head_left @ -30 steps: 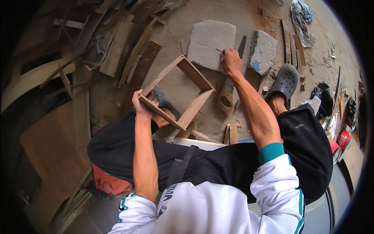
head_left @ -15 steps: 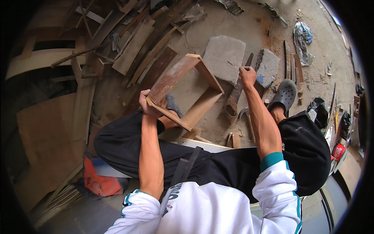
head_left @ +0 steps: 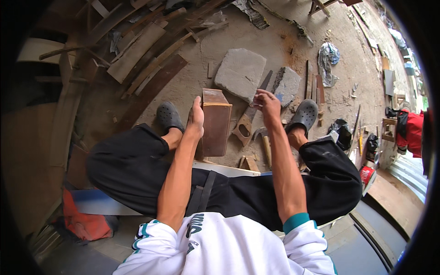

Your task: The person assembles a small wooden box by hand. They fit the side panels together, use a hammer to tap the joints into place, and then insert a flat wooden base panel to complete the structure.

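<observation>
A brown wooden box frame [head_left: 216, 123], turned so its outer side faces me, stands up between my knees. My left hand [head_left: 197, 118] holds it from the left, fingers straight up along its side; the thumb is hidden. To the right of the frame, my right hand [head_left: 267, 104] has its fingers pinched together; anything in them is too small to make out. Below that hand lies a handsaw [head_left: 243, 129] with a wooden handle, its blade reaching between two concrete blocks. A hammer [head_left: 267, 150] lies near my right forearm.
A flat concrete slab [head_left: 240, 73] and a rougher concrete chunk [head_left: 287, 85] lie ahead on the dirt floor. Wooden boards [head_left: 137, 52] are heaped at the far left. Narrow wood strips [head_left: 309, 79] lie beyond my right foot. An orange-red cloth [head_left: 86, 219] is at lower left.
The frame has turned from showing its open middle to showing a closed side. My left hand has shifted its hold along it. My right hand has come closer to the frame.
</observation>
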The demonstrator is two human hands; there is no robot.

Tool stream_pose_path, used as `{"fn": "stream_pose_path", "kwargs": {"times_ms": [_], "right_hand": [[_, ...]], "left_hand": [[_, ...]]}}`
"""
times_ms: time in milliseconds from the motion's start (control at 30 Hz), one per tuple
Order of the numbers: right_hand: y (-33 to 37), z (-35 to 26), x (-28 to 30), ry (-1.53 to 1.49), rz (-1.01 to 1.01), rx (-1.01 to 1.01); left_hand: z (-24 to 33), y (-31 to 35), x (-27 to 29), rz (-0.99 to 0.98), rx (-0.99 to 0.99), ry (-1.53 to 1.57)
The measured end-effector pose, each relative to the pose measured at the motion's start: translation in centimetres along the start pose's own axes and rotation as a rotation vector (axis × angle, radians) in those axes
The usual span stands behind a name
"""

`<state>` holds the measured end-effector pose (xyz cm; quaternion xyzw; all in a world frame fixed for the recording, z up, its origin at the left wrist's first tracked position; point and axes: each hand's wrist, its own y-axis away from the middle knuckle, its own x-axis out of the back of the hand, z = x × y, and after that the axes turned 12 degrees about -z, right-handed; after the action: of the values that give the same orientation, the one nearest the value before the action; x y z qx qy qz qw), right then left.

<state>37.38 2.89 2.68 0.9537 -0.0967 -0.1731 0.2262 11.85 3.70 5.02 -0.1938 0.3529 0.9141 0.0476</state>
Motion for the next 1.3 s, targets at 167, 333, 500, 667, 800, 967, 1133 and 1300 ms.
{"fn": "stream_pose_path", "kwargs": {"times_ms": [167, 333, 500, 667, 800, 967, 1133, 1300], "right_hand": [[4.1, -0.7, -3.9, 0.274, -0.093, 0.043], [4.8, -0.1, -6.6, 0.196, -0.059, 0.024], [3.7, 0.6, -7.1, 0.256, -0.086, 0.044], [2.8, 1.7, -7.1, 0.280, -0.103, 0.066], [2.6, 1.5, -7.3, 0.109, -0.066, 0.013], [2.1, 3.2, -6.8, 0.146, -0.031, -0.123], [2.8, 4.0, -7.4, 0.247, -0.008, -0.027], [3.3, 4.2, -7.5, 0.219, 0.007, -0.015]], "left_hand": [[0.0, -0.3, -3.1, -0.022, 0.155, 0.003], [-1.5, -3.0, -2.2, -0.077, 0.139, -0.049], [-3.2, -3.3, -2.6, 0.323, -0.240, -0.324], [-3.7, -2.5, -1.1, 0.081, -0.716, -0.708], [-2.8, -2.1, -1.6, -0.038, -0.663, -0.707], [-4.0, -3.8, -1.0, -0.082, -0.477, -0.527], [-5.0, -3.7, -0.4, -0.100, -0.431, -0.347], [-4.9, -3.5, -0.7, -0.023, -0.453, -0.410]]}}
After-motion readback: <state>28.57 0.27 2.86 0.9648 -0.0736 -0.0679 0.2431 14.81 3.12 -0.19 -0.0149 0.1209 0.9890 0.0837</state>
